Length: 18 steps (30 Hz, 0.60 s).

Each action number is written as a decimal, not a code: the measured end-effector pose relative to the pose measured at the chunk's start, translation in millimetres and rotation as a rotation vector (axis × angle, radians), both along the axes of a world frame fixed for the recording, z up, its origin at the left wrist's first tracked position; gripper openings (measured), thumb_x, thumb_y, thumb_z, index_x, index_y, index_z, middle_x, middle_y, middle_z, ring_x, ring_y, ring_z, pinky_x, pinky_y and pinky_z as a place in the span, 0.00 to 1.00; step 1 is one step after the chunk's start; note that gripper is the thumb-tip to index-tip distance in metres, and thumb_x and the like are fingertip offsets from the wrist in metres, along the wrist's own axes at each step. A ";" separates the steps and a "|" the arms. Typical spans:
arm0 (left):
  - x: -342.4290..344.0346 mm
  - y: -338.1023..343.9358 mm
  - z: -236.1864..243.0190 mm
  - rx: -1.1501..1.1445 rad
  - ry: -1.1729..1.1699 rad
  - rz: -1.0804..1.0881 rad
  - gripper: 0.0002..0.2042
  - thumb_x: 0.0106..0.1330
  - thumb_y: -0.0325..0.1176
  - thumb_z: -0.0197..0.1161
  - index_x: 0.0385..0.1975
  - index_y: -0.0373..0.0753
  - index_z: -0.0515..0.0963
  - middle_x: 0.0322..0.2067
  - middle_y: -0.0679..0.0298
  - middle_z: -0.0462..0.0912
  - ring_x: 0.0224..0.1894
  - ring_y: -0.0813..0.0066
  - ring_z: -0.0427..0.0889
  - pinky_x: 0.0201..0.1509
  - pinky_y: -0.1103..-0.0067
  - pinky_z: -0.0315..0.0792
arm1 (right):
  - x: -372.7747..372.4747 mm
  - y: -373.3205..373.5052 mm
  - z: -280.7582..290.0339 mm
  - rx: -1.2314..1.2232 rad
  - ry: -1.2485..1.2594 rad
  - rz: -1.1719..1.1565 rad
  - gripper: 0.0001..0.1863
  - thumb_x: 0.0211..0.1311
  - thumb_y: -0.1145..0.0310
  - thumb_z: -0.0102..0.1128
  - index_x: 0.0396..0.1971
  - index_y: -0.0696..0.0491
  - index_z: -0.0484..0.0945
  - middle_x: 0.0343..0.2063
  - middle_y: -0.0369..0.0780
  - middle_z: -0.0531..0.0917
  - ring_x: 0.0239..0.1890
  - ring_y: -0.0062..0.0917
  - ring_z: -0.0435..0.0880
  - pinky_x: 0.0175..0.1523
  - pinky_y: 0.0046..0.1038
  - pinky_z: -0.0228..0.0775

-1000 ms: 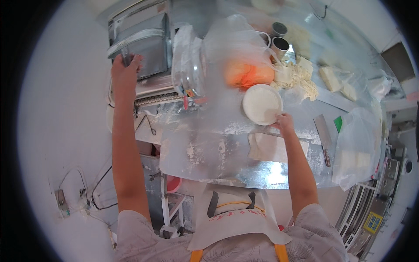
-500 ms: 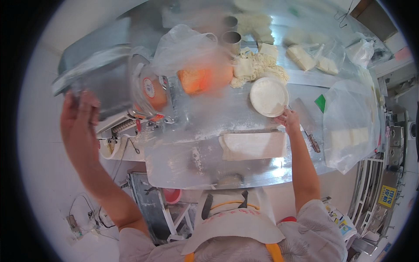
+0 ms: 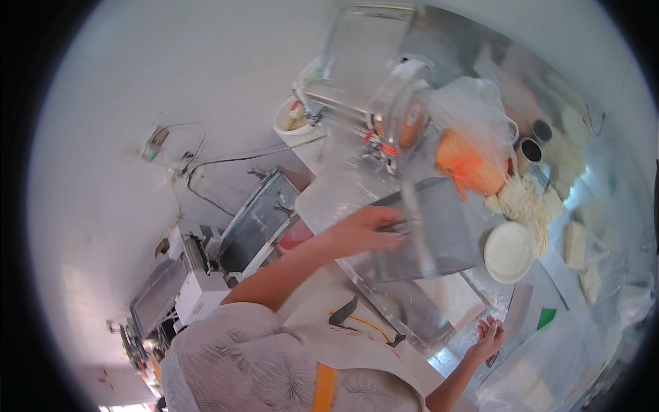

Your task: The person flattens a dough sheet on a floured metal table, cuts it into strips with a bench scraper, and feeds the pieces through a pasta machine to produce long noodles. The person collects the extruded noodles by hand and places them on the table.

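Observation:
My left hand (image 3: pixel 374 228) is closed on the edge of a grey, box-like metal tray (image 3: pixel 443 226), blurred by motion and held over the table. Partly beneath the tray lies a folded pale dough sheet (image 3: pixel 453 299). My right hand (image 3: pixel 490 335), fingers loosely curled and apart, is beside the dark handle of a wide-bladed knife (image 3: pixel 519 307); whether it touches the handle is unclear. A round, shallow white dish (image 3: pixel 509 251), apparently of flour, sits to the right of the tray, next to a heap of noodles (image 3: pixel 525 202).
A metal roller machine (image 3: pixel 357 99) stands at the table's far left, with a white bucket (image 3: pixel 285 118) behind it. An orange bag (image 3: pixel 470 161) and two metal cylinders (image 3: pixel 530 150) are at the back. Plastic-covered pale blocks (image 3: pixel 528 384) lie at right. Cables hang along the left wall.
The head view has swung left. My left hand has brought the tray from beside the machine over the table's middle. My right hand has left the white dish and moved nearer me.

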<state>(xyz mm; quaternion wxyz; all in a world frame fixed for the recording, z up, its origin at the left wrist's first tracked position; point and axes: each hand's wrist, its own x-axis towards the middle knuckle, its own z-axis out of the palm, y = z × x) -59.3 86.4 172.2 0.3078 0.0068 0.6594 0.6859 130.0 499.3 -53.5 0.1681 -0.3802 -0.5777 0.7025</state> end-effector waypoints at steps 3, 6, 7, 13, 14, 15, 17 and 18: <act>30.6 -96.2 31.1 -0.362 -0.022 0.271 0.17 0.69 0.30 0.67 0.56 0.35 0.79 0.44 0.66 0.85 0.41 0.78 0.82 0.47 0.78 0.77 | -17.9 -5.5 7.2 0.001 0.034 0.078 0.12 0.77 0.65 0.57 0.51 0.57 0.74 0.43 0.44 0.85 0.34 0.25 0.86 0.38 0.23 0.77; 34.8 -216.7 29.4 -0.486 0.148 0.455 0.09 0.68 0.32 0.67 0.43 0.36 0.81 0.33 0.69 0.81 0.36 0.80 0.78 0.39 0.79 0.73 | -38.0 -25.8 15.3 0.031 0.019 0.134 0.13 0.77 0.63 0.58 0.52 0.55 0.75 0.42 0.42 0.85 0.34 0.24 0.86 0.39 0.23 0.76; 25.7 -254.1 24.9 -0.601 0.148 0.529 0.07 0.68 0.32 0.67 0.38 0.36 0.81 0.29 0.70 0.78 0.34 0.81 0.77 0.37 0.79 0.70 | -43.8 -31.4 14.8 0.044 0.025 0.159 0.13 0.76 0.62 0.59 0.52 0.55 0.75 0.42 0.41 0.86 0.35 0.23 0.86 0.40 0.23 0.76; -117.0 -447.0 -47.9 -0.779 0.580 0.813 0.10 0.64 0.34 0.68 0.37 0.34 0.79 0.25 0.65 0.79 0.31 0.76 0.78 0.35 0.73 0.70 | -76.3 -123.8 45.0 0.161 -0.020 0.132 0.14 0.76 0.62 0.59 0.51 0.56 0.73 0.41 0.44 0.84 0.32 0.25 0.83 0.39 0.24 0.77; -153.6 -471.7 -58.7 -0.800 0.675 0.837 0.08 0.66 0.32 0.67 0.37 0.34 0.79 0.25 0.67 0.78 0.29 0.78 0.76 0.34 0.75 0.69 | -76.8 -132.9 38.8 0.187 -0.049 0.168 0.18 0.75 0.61 0.60 0.55 0.56 0.73 0.41 0.42 0.85 0.33 0.23 0.85 0.38 0.23 0.76; -190.9 -482.7 -70.8 -0.813 0.768 0.855 0.07 0.67 0.30 0.67 0.36 0.34 0.79 0.25 0.69 0.77 0.28 0.80 0.74 0.33 0.77 0.68 | -75.3 -142.6 36.6 0.201 -0.068 0.167 0.17 0.76 0.62 0.59 0.55 0.56 0.72 0.41 0.42 0.85 0.33 0.23 0.85 0.37 0.23 0.76; -275.9 -471.7 -79.7 -0.921 0.822 0.863 0.10 0.65 0.35 0.68 0.37 0.34 0.80 0.23 0.62 0.77 0.26 0.72 0.75 0.34 0.73 0.70 | -65.4 -172.4 39.9 0.251 -0.110 0.107 0.17 0.76 0.63 0.58 0.56 0.57 0.72 0.40 0.42 0.85 0.31 0.23 0.84 0.36 0.22 0.76; -309.0 -491.2 -99.9 -0.847 0.903 0.900 0.12 0.65 0.38 0.69 0.36 0.34 0.80 0.23 0.59 0.77 0.26 0.69 0.75 0.34 0.70 0.70 | -62.6 -186.5 39.9 0.238 -0.051 0.179 0.32 0.71 0.57 0.67 0.58 0.69 0.67 0.47 0.59 0.84 0.39 0.44 0.88 0.41 0.36 0.85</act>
